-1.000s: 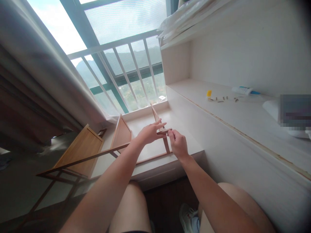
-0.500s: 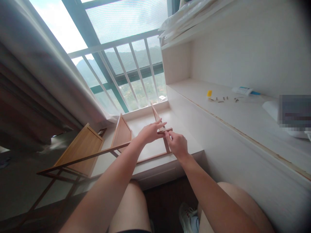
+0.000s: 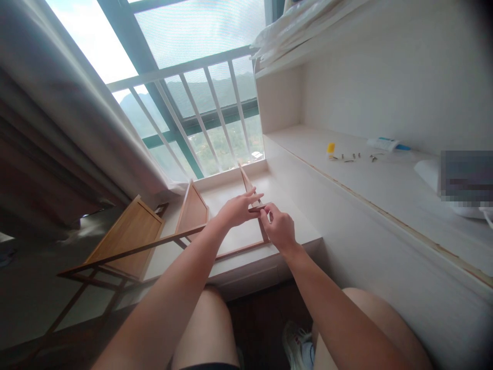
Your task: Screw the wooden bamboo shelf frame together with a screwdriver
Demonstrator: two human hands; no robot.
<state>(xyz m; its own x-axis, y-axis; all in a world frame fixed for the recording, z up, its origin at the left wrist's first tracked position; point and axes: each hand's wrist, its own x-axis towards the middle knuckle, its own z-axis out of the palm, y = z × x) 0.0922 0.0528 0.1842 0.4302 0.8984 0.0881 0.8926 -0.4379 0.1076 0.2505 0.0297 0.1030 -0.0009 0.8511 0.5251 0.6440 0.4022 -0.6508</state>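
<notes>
A wooden shelf rack (image 3: 131, 248) with several brown boards and a long thin rail lies tilted across the white window ledge (image 3: 231, 231). My left hand (image 3: 238, 209) is around the rail near its right end, with a couple of fingers extended past it. Right beside it, my right hand (image 3: 280, 227) is closed in a pinch at the rail's tip. Whatever lies between its thumb and forefinger is too small to make out. Below both hands, an upright board (image 3: 246, 177) and a crosspiece (image 3: 263, 230) of the rack are partly covered by my fingers.
On the white shelf (image 3: 308, 149) to the right lie several small metal fittings (image 3: 353, 155), a yellow-capped small container (image 3: 330, 149) and a white tube with a blue cap (image 3: 389, 144). A grey curtain (image 3: 77, 103) hangs at left. A white railing (image 3: 208, 64) crosses the window.
My right hand has shifted slightly left and its fingers have curled more around the rail's tip. My left hand and the rack look almost unmoved.
</notes>
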